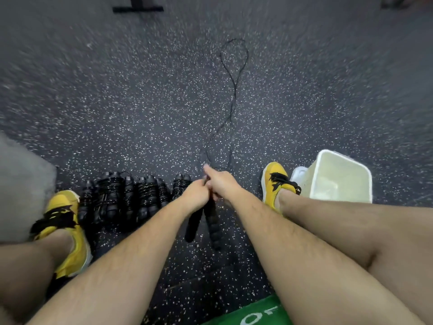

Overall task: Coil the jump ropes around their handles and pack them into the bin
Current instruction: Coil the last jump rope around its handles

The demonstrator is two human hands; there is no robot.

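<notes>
Head view shows coiling barely begun: the left hand (195, 195) grips the tops of the two black handles (192, 225), held together above the floor (140, 113), and the right hand (220, 181) appears to pinch the cord (233, 109) just above them, the rest trailing unwound to a far loop. Next move, in my judgement, calls for winding that slack round the paired handles, like the coiled ropes (131, 195) lined up by the left shoe (63, 207), before packing into the white bin (342, 174) beside the right shoe (274, 179). Right fingertips are blurred, so their exact hold cannot be confirmed.
</notes>
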